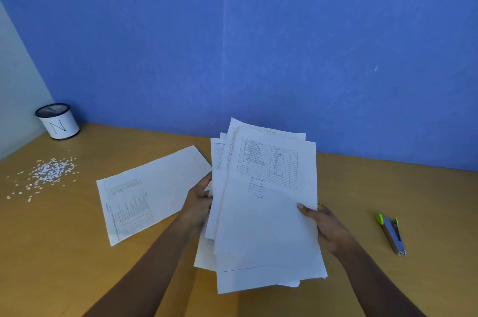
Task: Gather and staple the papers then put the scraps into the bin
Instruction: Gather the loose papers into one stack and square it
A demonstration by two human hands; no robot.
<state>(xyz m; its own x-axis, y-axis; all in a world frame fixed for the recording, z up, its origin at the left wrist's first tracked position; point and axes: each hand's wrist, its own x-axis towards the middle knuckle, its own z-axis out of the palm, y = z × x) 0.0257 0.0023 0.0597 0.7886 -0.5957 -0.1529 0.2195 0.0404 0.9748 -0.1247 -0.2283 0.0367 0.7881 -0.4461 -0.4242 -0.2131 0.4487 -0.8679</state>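
A loose stack of papers (266, 213) is held up just above the table (77, 252), between the two hands. The sheets are thin, white and rectangular, fanned unevenly so their corners stick out; the top one carries a printed grid of lines.

The left hand (199, 203) grips the stack's left edge, fingers curled round it. The right hand (326, 226) pinches the right edge, its thumb (304, 209) lying flat on the top sheet and the other fingers hidden beneath.

Just left of the left fingers, a single printed sheet (150, 192) lies flat and askew on the smooth, tan wooden top. Farther left is a scatter of tiny white scraps (49, 171), and beyond them a round bin (58, 121) with a white wall and a dark mesh inside. Right of the right fingers, well apart, lies a slim grey stapler (391, 235) with green tips.
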